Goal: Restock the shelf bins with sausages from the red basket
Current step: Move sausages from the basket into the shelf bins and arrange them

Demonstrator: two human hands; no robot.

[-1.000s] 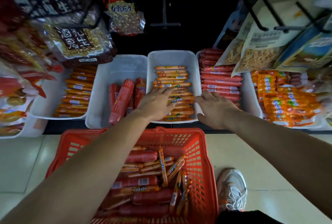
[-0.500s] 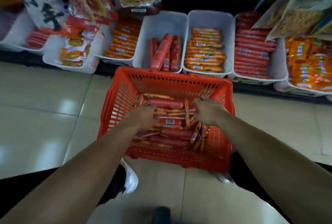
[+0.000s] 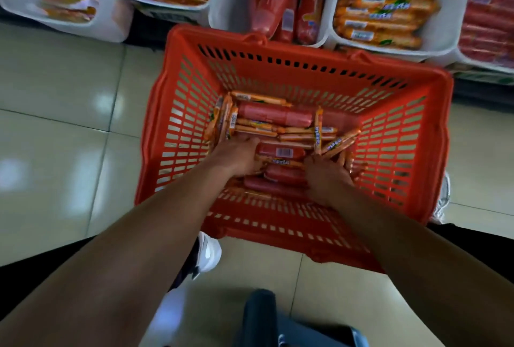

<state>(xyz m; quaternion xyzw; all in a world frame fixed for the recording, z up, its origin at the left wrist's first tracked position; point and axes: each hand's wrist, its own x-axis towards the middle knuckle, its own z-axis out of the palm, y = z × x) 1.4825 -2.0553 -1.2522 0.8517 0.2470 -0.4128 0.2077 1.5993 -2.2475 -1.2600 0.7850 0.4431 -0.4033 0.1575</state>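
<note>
Both hands are shown lowered into the red basket [image 3: 292, 68]. The left hand [image 3: 239, 156] is laid palm-down on the heap of sausages [image 3: 274, 135], its fingers hidden beneath the knuckles; whether anything is clasped cannot be told. The right hand [image 3: 326, 177] is curled among thin orange sticks [image 3: 338, 143] just beyond its fingertips, and its closure is likewise unclear. Between the two hands thick red sausages [image 3: 275, 117] are seen, smooth cylinders in glossy film. The thin sticks are judged light, slightly flexible and slippery, best gathered in a bundle at mid-length; the thick ones are judged heavier and firm, to be gripped around the middle. Past the basket's slotted plastic far wall, white shelf bins [image 3: 222, 13] are ranged, partly filled.
</note>
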